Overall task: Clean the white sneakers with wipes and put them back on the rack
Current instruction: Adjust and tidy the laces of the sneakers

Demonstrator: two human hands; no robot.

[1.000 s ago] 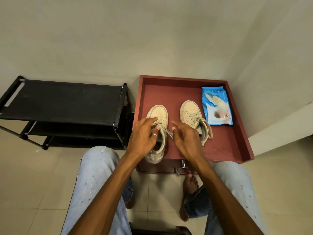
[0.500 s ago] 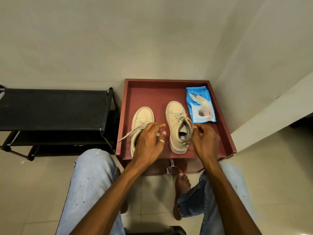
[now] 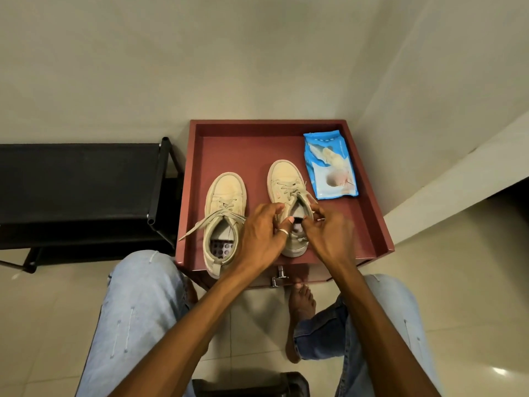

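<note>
Both arms reach forward; the left hand (image 3: 262,234) and right hand (image 3: 329,234), fingers curled, pinch the right sneaker (image 3: 286,180) at its opening.

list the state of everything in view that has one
sneaker by the rack, upright on the red table, laces untied and trailing
sneaker by the wipes, upright, both hands at its opening
left hand, pinches its laces
right hand, grips its collar, blurred
wipes pack, lying flat, no hand on it
red table, drawer shut
shoe rack, standing beside the table
</note>
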